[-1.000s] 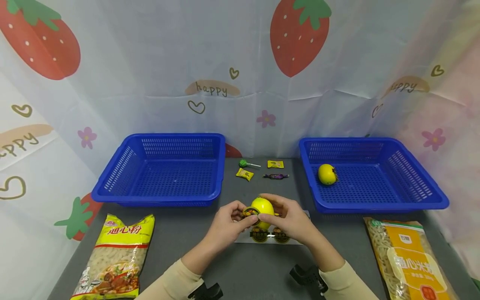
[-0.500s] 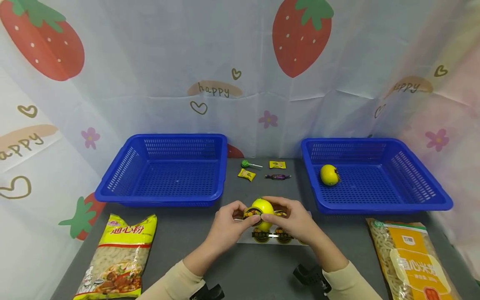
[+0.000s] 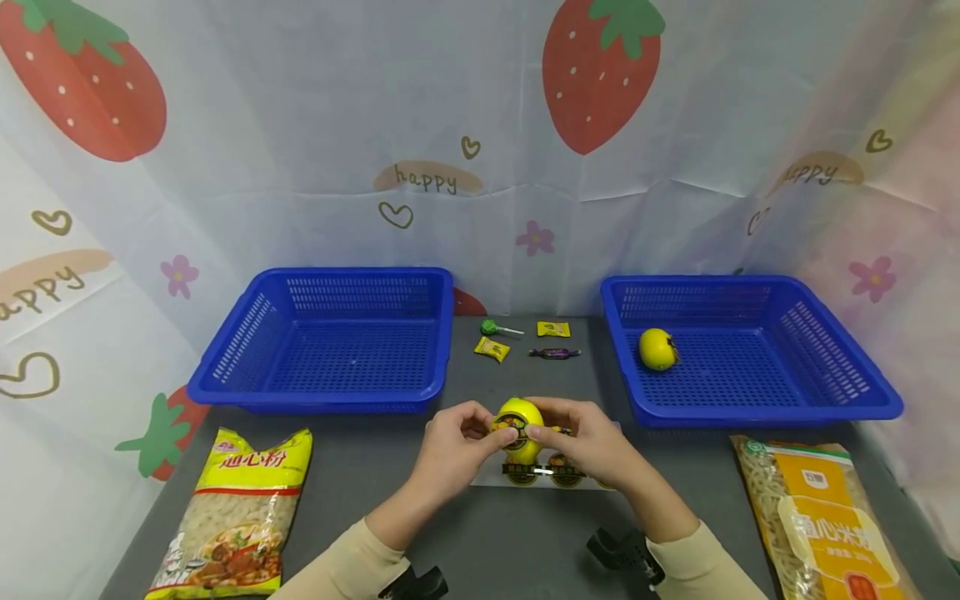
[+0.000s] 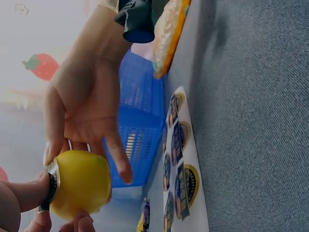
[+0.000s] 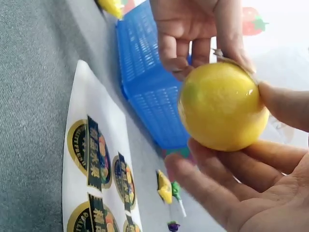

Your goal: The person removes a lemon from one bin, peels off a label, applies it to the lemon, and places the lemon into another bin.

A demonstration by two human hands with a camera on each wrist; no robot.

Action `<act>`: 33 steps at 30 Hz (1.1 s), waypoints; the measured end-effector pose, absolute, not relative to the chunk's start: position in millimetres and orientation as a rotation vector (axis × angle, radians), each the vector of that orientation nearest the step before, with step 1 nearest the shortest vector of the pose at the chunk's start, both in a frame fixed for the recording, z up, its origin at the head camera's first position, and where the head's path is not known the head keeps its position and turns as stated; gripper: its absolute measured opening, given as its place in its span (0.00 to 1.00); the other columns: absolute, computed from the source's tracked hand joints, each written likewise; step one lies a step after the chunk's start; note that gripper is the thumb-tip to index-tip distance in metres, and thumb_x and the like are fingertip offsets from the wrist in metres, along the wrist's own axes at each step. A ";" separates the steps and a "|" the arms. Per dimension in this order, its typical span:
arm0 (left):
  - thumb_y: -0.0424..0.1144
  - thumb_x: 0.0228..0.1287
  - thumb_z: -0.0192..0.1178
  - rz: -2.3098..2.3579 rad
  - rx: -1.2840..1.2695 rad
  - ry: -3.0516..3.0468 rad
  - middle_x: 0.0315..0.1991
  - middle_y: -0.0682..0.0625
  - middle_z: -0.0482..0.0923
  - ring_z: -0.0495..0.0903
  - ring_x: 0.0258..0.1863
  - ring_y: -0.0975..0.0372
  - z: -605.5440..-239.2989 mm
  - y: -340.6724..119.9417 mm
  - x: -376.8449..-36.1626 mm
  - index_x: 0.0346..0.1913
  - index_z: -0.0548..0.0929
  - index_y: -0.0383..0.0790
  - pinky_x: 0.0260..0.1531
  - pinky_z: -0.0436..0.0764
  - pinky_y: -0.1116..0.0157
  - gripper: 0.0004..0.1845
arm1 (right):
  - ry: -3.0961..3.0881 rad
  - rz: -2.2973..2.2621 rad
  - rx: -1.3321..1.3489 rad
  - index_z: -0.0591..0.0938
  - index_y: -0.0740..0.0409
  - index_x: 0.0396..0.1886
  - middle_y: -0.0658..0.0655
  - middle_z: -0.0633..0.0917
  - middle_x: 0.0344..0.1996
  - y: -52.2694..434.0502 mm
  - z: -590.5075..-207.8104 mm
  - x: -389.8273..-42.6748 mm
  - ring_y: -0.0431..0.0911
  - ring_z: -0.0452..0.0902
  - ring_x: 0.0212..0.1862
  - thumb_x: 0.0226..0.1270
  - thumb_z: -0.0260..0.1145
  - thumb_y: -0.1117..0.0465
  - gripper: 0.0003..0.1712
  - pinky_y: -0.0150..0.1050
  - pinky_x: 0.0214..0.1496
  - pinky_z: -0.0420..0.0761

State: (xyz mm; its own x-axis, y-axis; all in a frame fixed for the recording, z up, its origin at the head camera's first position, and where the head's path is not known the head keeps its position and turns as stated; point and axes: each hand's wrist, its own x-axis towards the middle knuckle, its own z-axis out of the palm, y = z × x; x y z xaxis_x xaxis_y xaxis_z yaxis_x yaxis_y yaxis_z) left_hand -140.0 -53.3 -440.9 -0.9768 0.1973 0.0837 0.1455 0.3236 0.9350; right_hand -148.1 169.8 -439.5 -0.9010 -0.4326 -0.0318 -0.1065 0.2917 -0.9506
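gripping yellow fruit point(image 3: 520, 421), both hands, baskets apart

Sleeves: long, cream-beige, snug knit reaching to both wrists
Left hand point(image 3: 450, 446): bare, no rings, short plain nails
Right hand point(image 3: 592, 442): bare, no rings, short plain nails
Wrist mounts: a small black camera clamp strapped under each cuff, blue-tinged lens barrel showing on the right one

Two blue baskets point(image 3: 322, 342) point(image 3: 750, 350) stood on my worktop point(image 3: 360, 483); the right one contained a yellow fruit point(image 3: 657, 349). Pasta bags point(image 3: 232, 517) point(image 3: 825, 521) lay at both front corners.
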 end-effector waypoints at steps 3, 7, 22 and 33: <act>0.46 0.60 0.73 1.788 0.329 2.536 0.32 0.49 0.85 0.83 0.33 0.64 -440.1 -53.0 -139.3 0.32 0.82 0.39 0.33 0.81 0.67 0.14 | 2.300 -1.638 -0.471 0.75 0.57 0.69 0.62 0.81 0.62 168.4 -439.0 -148.5 0.50 0.84 0.50 0.74 0.64 0.49 0.30 0.56 0.41 0.86; 0.46 0.60 0.74 1.782 0.315 2.553 0.32 0.50 0.85 0.83 0.33 0.64 -438.9 -52.5 -139.3 0.32 0.83 0.40 0.34 0.82 0.67 0.14 | 2.328 -1.665 -0.459 0.78 0.56 0.68 0.60 0.83 0.60 166.6 -441.6 -150.0 0.47 0.84 0.48 0.72 0.67 0.49 0.29 0.56 0.39 0.86; 0.46 0.58 0.75 1.793 0.222 2.552 0.30 0.49 0.87 0.84 0.31 0.64 -436.4 -54.0 -138.4 0.32 0.87 0.39 0.31 0.82 0.67 0.13 | 2.187 -1.674 -0.449 0.70 0.58 0.74 0.62 0.82 0.61 169.9 -436.8 -148.2 0.48 0.84 0.51 0.76 0.63 0.50 0.33 0.54 0.42 0.86; 0.46 0.58 0.75 1.815 0.228 2.536 0.30 0.49 0.87 0.85 0.30 0.64 -439.1 -54.9 -139.4 0.31 0.88 0.38 0.30 0.81 0.66 0.13 | 2.262 -1.700 -0.392 0.78 0.55 0.68 0.61 0.86 0.53 168.2 -441.4 -149.8 0.47 0.85 0.45 0.70 0.69 0.49 0.30 0.56 0.41 0.86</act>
State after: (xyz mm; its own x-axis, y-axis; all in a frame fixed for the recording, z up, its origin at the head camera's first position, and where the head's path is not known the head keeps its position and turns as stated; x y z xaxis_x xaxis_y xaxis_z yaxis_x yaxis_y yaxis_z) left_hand -139.4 -54.9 -439.1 -0.9893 0.1264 0.0729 0.1097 0.3155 0.9426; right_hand -149.8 168.2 -441.4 -0.9227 -0.3803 -0.0625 -0.0456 0.2688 -0.9621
